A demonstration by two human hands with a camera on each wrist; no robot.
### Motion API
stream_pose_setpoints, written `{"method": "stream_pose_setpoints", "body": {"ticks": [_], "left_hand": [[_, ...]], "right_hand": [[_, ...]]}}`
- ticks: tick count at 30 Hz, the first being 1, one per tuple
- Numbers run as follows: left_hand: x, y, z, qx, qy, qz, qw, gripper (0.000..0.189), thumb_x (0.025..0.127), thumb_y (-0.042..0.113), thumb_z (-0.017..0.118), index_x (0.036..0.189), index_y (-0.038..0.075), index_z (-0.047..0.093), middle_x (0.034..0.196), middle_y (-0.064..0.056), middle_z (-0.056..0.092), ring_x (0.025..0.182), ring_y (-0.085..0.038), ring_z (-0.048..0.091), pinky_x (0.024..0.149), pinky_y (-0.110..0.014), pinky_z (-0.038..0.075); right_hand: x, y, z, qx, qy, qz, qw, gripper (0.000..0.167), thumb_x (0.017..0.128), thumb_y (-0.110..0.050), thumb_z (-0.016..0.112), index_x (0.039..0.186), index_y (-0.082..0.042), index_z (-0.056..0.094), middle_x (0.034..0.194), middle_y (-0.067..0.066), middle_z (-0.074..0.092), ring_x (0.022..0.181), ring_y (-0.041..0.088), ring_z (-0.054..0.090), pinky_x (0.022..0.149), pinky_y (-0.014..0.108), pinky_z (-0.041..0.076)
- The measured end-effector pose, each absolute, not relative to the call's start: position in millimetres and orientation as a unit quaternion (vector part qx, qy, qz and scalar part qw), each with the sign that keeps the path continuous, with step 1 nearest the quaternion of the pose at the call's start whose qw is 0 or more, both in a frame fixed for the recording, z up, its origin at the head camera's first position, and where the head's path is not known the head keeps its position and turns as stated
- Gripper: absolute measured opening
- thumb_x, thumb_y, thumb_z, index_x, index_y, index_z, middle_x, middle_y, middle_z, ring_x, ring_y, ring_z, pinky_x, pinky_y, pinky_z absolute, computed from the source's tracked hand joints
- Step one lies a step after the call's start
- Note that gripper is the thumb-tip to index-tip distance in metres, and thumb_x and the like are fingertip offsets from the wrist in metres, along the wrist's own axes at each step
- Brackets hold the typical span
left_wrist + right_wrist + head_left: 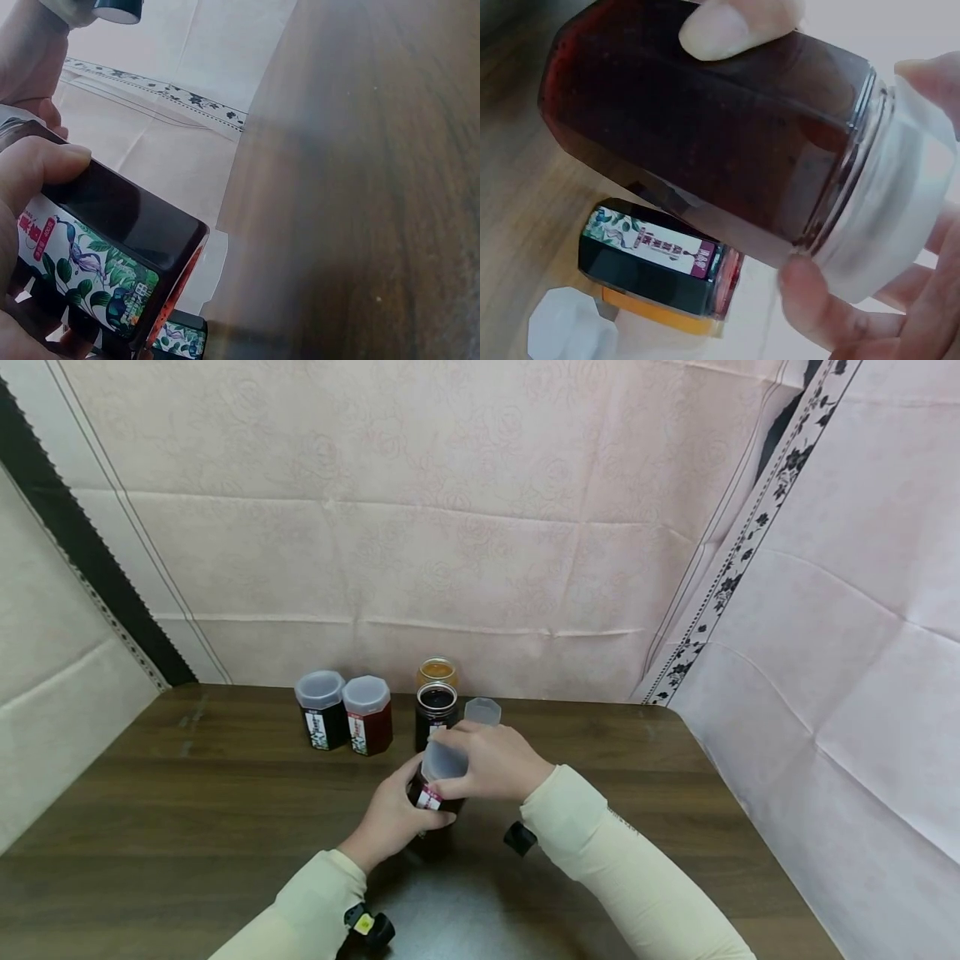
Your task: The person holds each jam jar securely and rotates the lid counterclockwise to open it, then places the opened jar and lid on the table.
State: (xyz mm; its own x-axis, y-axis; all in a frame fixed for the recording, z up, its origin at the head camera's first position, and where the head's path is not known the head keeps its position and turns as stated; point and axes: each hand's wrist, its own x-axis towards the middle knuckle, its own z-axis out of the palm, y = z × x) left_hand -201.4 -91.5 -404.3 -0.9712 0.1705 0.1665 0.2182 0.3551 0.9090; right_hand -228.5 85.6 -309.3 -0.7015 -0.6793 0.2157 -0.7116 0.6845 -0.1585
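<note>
My left hand [397, 814] grips the body of a hexagonal jar [705, 112] filled with something dark reddish-brown, its thumb along one side. A white label with leaves and a purple flower faces the left wrist view. On the jar's mouth sits a frosted plastic lid [444, 762], which my right hand [495, 760] holds around its edge with thumb and fingers. The jar is tilted above the table in the wrist views. Just behind it stands an uncapped dark jar [437, 714], and beyond that an uncapped amber jar [437, 670].
A loose frosted lid [482, 711] lies to the right of the uncapped jars. Left of them, a lidded black jar [321, 714] and a lidded dark red jar [369, 727] stand side by side. Cloth [465, 527] hangs behind the wooden table [225, 827].
</note>
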Motion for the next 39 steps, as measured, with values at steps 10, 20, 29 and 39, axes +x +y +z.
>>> {"method": "stream_pose_setpoints", "body": {"ticks": [10,20,29,39], "left_hand": [[-201.9,-91.0,-403.1,-0.120,-0.823,-0.555,0.022,0.079,0.068,0.018,0.085,0.138,0.016,0.049,0.122,-0.004,0.061,0.105,-0.023,0.056,0.095,-0.048,0.047],[-201.5,-89.7,-403.3,-0.120,-0.830,-0.544,0.018,0.081,0.069,0.019,0.085,0.140,0.013,0.048,0.123,-0.006,0.060,0.103,-0.023,0.056,0.094,-0.048,0.048],[-199.4,-86.3,-404.2,-0.123,-0.835,-0.536,0.010,0.078,0.069,0.019,0.085,0.138,0.012,0.049,0.122,-0.006,0.060,0.102,-0.022,0.055,0.093,-0.048,0.048],[-199.1,-87.2,-409.9,-0.119,-0.818,-0.563,0.017,0.080,0.067,0.014,0.085,0.138,0.013,0.049,0.120,-0.006,0.061,0.102,-0.022,0.056,0.092,-0.043,0.048]], "right_hand": [[-230.2,86.8,-308.4,0.395,-0.905,0.147,0.050,0.053,0.080,-0.042,0.068,0.127,-0.017,0.064,0.119,0.004,0.064,0.091,0.015,0.061,0.072,0.028,0.054],[-230.2,88.0,-307.9,0.398,-0.906,0.141,0.037,0.053,0.078,-0.040,0.067,0.128,-0.020,0.064,0.115,0.004,0.065,0.089,0.013,0.060,0.069,0.026,0.052],[-228.2,89.0,-306.1,0.391,-0.911,0.127,0.021,0.052,0.078,-0.039,0.066,0.127,-0.021,0.065,0.109,0.005,0.065,0.081,0.013,0.057,0.062,0.023,0.050],[-229.1,95.9,-292.2,0.383,-0.911,0.149,0.023,0.052,0.080,-0.040,0.065,0.129,-0.022,0.064,0.099,0.000,0.062,0.076,0.011,0.054,0.061,0.024,0.048]]}}
